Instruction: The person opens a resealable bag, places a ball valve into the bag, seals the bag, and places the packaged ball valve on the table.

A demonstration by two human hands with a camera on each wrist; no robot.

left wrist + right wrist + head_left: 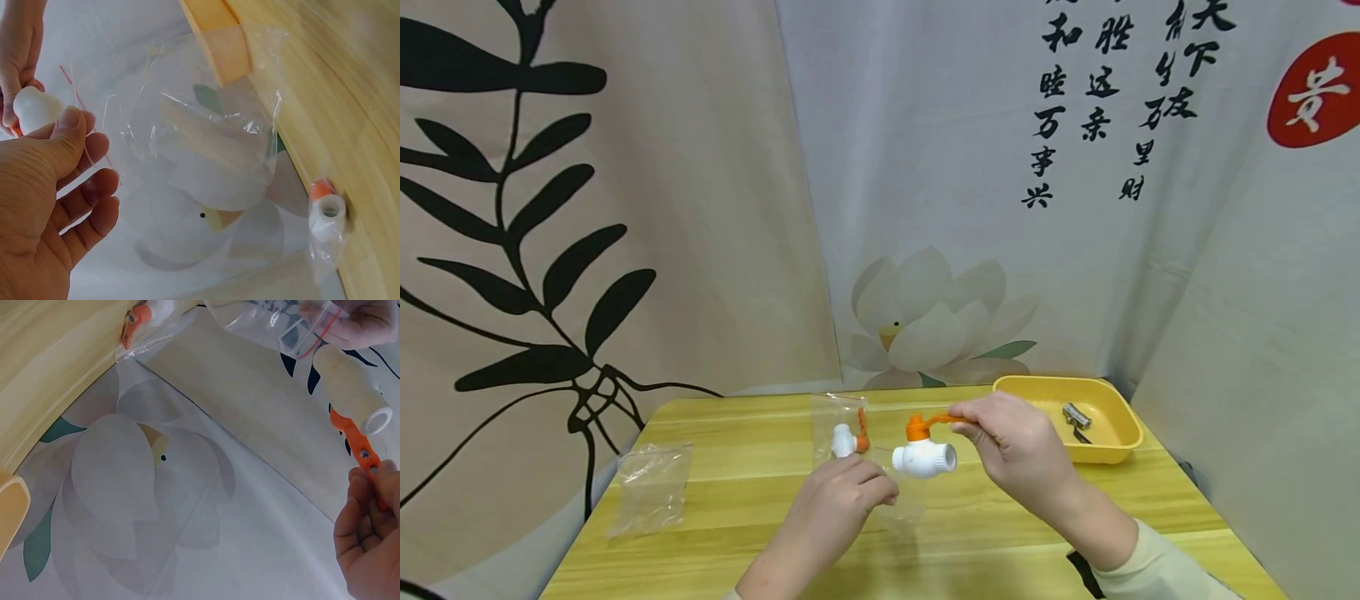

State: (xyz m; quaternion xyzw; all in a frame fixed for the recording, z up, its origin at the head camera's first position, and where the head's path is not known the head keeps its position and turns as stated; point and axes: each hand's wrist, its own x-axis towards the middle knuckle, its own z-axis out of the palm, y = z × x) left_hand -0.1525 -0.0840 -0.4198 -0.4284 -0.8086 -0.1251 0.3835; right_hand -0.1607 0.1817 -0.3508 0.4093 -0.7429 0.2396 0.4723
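Note:
My right hand (1018,437) pinches the orange lever of a white plastic ball valve (925,458), which hangs above the table with its body to the left of the fingers. In the left wrist view, my left hand (56,181) pinches the edge of a clear zip bag (200,119) between thumb and index finger, its other fingers loosely bent. Nothing shows inside that bag. A second white valve (842,440) with an orange lever lies on the table beyond the left hand, inside another clear bag (322,265).
The wooden table (730,517) has a yellow tray (1060,451) at its back right, holding small metal parts (1077,417). A flattened clear bag (651,492) lies at the left. Printed curtains (700,208) stand behind the table.

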